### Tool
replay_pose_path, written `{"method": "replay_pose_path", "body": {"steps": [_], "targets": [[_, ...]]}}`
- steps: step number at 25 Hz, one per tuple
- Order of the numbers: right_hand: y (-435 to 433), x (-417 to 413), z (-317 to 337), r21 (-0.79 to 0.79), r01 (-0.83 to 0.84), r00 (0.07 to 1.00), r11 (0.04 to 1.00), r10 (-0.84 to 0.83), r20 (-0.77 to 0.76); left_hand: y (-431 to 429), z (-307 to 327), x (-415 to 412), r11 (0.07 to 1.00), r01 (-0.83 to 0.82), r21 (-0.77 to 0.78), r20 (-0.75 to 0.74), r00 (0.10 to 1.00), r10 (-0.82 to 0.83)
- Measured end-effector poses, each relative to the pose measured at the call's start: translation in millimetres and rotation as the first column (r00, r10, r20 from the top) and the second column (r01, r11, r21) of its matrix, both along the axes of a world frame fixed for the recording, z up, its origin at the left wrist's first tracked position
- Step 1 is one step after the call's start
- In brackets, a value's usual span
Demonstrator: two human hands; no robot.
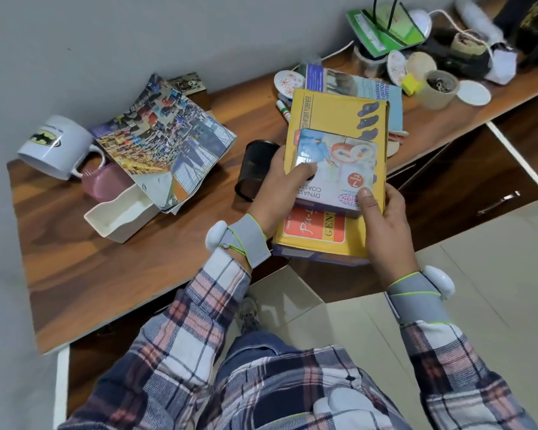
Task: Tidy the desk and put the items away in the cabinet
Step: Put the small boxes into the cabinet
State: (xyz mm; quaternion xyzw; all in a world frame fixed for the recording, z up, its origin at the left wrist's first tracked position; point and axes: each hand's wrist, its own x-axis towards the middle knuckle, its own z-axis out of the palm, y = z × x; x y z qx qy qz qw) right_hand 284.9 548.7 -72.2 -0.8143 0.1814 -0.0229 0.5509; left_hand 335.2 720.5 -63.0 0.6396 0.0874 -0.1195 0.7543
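The collecting step is in hand: left hand (275,186) and right hand (382,226) clasp the yellow box (333,113), thumbs pinning the coaster box (339,169) atop it. Next, it likely needs carrying level to the cabinet (466,184), right of the yellow box.

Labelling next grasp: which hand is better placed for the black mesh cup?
Likely left: the left hand is beside the black mesh cup; the right hand is across the yellow box. Both hold that box.

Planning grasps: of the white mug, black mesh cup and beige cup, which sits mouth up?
The beige cup, far right: mouth up, metal bits inside. The white mug and black mesh cup aren't.
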Motion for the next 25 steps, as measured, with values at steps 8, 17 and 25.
{"method": "replay_pose_path", "body": {"steps": [8, 17, 25], "targets": [[12.6, 3.2, 3.8, 0.012, 0.020, 1.000, 1.000, -0.020, -0.014, 12.7, 5.9, 10.4, 0.999, 0.023, 0.035, 0.021, 1.000, -0.024], [5.9, -9.3, 5.2, 0.015, -0.011, 1.000, 1.000, 0.011, -0.007, 10.9, 0.0, -6.3, 0.990, -0.012, 0.144, 0.031, 0.999, 0.007], [4.3, -22.4, 6.0, 0.078, -0.065, 0.998, 0.995, 0.064, 0.015, 8.0, 4.6, -33.2, 0.994, -0.070, 0.082, 0.073, 0.995, 0.064]]}}
